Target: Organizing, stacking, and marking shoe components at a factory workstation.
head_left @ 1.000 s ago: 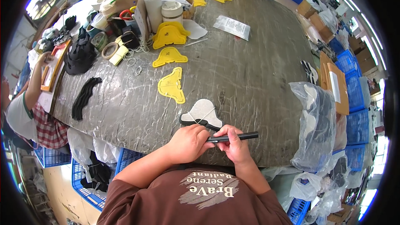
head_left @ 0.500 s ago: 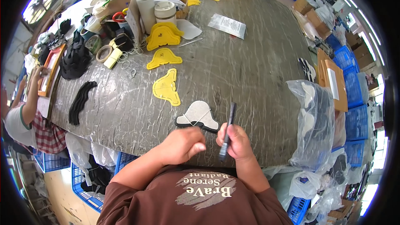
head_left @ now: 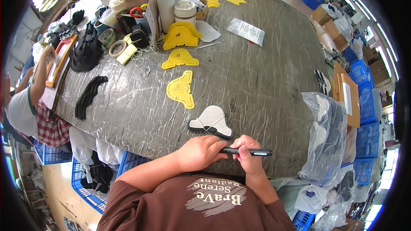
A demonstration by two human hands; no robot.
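In front of my body, both hands hold a black marker pen [head_left: 260, 152] lying sideways. My right hand [head_left: 248, 158] is closed round its barrel. My left hand [head_left: 199, 153] has its fingers closed at the pen's left end, hiding that tip. Just beyond my hands lies a stack of curved pieces [head_left: 212, 117], light grey on top and black beneath, bound with a thin band. Farther off, a yellow template [head_left: 176, 90] lies turned on its side, then another yellow template [head_left: 181, 58], then a pile of yellow templates [head_left: 182, 35].
Left of the templates are a tape roll [head_left: 117, 48], a white tumbler [head_left: 165, 6] and black strips [head_left: 90, 96]. A white packet [head_left: 246, 31] lies toward the back. On the right stand a clear plastic bag [head_left: 323, 132] and blue crates [head_left: 367, 139]. A person [head_left: 30, 111] works at the left.
The marker has turned from upright to sideways. My left hand has moved right and taken hold of its other end. The whole view has shifted slightly.
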